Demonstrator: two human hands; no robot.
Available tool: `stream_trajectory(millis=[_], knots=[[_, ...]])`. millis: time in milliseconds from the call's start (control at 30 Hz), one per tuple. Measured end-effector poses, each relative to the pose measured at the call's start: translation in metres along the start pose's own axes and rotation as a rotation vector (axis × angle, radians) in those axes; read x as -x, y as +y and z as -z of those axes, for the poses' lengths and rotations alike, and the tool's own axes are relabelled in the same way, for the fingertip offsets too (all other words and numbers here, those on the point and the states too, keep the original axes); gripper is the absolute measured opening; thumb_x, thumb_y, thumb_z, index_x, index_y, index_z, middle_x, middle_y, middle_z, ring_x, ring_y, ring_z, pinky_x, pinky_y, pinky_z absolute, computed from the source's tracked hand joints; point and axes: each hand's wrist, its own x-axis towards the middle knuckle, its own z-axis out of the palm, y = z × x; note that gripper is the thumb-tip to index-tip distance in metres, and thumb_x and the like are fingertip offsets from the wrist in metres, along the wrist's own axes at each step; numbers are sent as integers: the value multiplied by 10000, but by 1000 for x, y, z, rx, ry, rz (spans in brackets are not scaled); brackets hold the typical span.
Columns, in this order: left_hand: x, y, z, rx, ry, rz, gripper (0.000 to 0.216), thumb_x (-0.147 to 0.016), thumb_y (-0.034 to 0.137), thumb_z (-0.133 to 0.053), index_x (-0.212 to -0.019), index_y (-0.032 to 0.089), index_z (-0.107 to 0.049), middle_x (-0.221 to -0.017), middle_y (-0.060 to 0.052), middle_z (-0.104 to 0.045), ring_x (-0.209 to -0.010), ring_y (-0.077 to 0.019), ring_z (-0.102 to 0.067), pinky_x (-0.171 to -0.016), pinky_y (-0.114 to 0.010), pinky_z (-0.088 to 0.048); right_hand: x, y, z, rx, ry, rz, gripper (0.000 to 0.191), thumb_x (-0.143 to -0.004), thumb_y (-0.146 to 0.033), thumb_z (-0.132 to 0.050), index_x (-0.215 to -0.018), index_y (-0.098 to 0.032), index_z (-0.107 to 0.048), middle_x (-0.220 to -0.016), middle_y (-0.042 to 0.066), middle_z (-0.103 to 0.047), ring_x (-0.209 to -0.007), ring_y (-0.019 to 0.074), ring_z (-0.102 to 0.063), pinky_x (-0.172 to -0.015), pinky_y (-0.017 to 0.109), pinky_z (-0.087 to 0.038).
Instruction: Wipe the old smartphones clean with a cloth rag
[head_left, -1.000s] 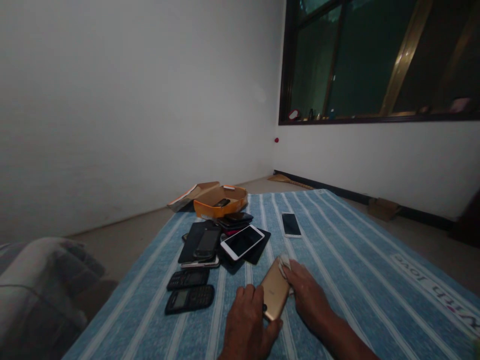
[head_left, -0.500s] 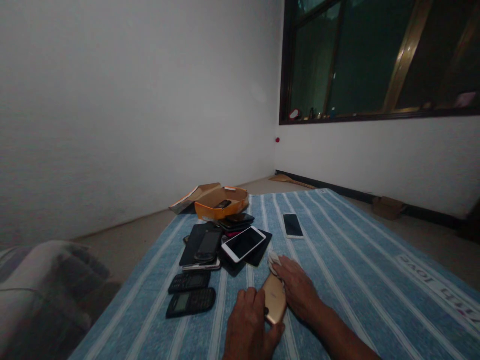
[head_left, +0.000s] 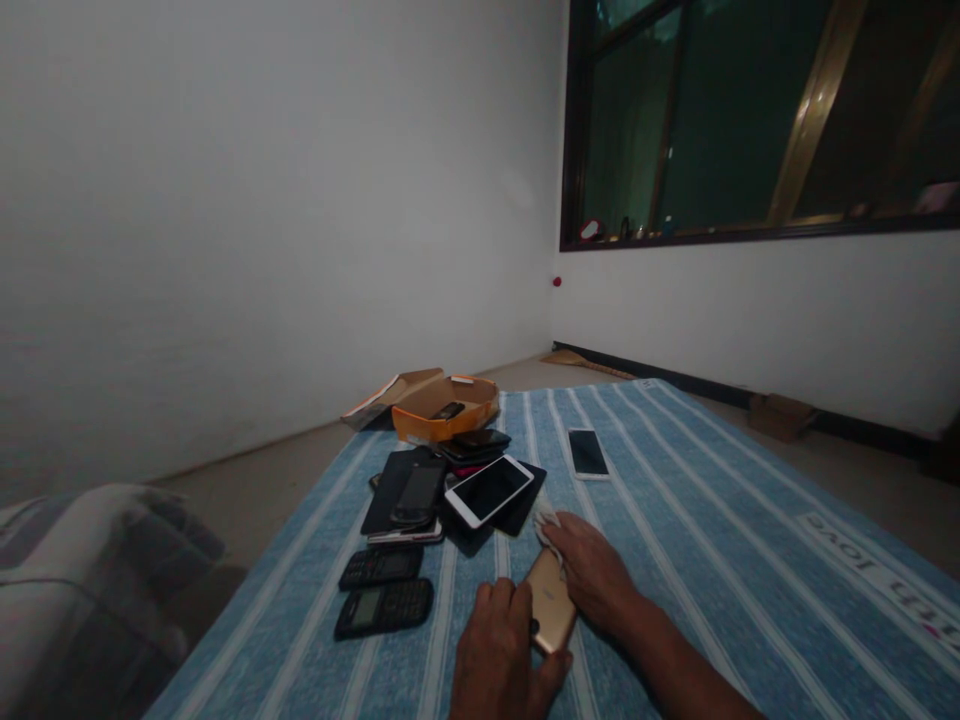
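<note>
A gold smartphone (head_left: 551,603) lies back side up between my two hands, its dark camera spot near the lower left edge. My left hand (head_left: 499,650) grips it, fingers along the left side and thumb at the near end. My right hand (head_left: 595,568) is closed on a crumpled whitish cloth (head_left: 546,520) at the phone's far end; its fingertips are partly hidden by the cloth. Just beyond, a white-framed smartphone (head_left: 491,490) leans on a pile of dark phones (head_left: 418,490). Two black keypad phones (head_left: 384,607) sit to the left of my left hand.
An open orange box (head_left: 446,425) with a small phone inside stands behind the pile. Another white smartphone (head_left: 589,454) lies apart on the right. Everything rests on a blue striped cloth cover (head_left: 690,560). Grey fabric (head_left: 90,580) bulges at the left, beside the wall (head_left: 285,220).
My right hand and the cloth have shifted very slightly at the gold phone's far end. My left hand keeps its hold; the view has moved a touch.
</note>
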Motion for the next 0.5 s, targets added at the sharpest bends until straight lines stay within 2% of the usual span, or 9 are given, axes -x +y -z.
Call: stream_trajectory(millis=[167, 333, 500], knots=[[1, -3, -9, -15, 54, -20, 466, -681, 290, -729, -1119, 178, -620, -1064, -100, -625, -1017, -303, -537, -871, -412, -461, 16, 1, 2, 43, 40, -78, 411, -918, -118, -413, -1240, -239, -638, -1213, 83, -651, -1125, 226, -593, -978, 307, -427], [3, -5, -13, -19, 85, -59, 466, -675, 320, -737, -1108, 211, -602, -1066, -91, -625, -1020, -314, -539, -846, -414, -468, 4, 1, -5, 63, 38, -59, 460, -878, -63, -392, -1234, -192, -653, -1175, 109, -672, -1121, 237, -603, -985, 320, -444], [1, -3, -11, 2, 32, 6, 457, -677, 309, -725, -1103, 179, -622, -1071, -100, -619, -1031, -309, -527, -876, -411, -451, -4, 7, -11, 1, 46, -3, 503, -847, -52, -407, -1274, -185, -638, -1340, 113, -616, -1246, 226, -560, -1073, 356, -412]])
